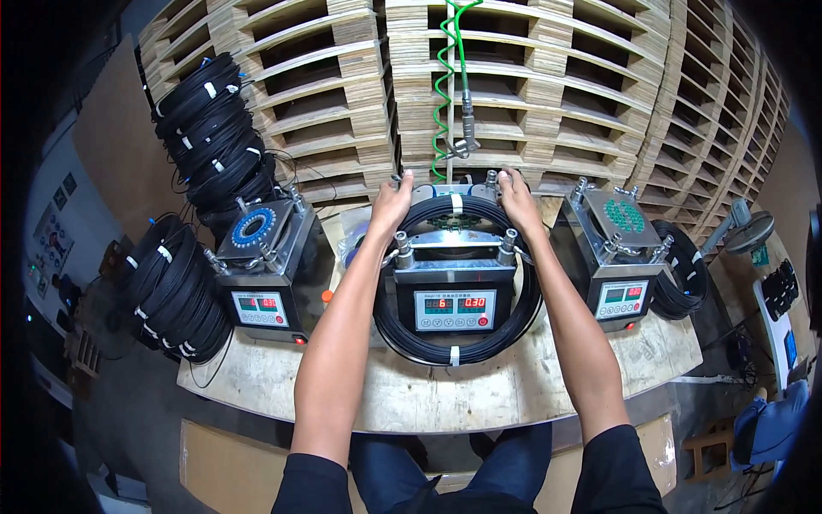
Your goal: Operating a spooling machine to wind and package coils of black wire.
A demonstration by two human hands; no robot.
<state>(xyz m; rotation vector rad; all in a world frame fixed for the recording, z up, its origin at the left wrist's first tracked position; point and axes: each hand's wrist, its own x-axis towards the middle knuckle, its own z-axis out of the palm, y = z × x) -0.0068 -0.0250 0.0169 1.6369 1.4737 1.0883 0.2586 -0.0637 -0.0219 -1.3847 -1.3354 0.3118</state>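
Observation:
A boxy metal polishing machine [402,283] stands in front of me on the bench, its red digits lit. Around it lies a coil of black cable [455,354], tied with white bands. At the machine's back left corner, my left hand [391,208] is closed, thumb up; what its fingers hold is hidden. My right hand [519,204] is closed at the back right corner, beside a metal clamp post [491,178], its grip likewise hidden. Green connector holders show on the machine's top, partly behind the coil. Two front clamp posts [402,247] carry side levers.
Similar machines stand left [257,283] and right [612,274] on the wooden bench [411,403]. Black cable coils pile up at left [171,291]; another coil [685,270] is at right. A green air hose [443,86] hangs before stacked pallets [334,94]. A fan [749,231] stands far right.

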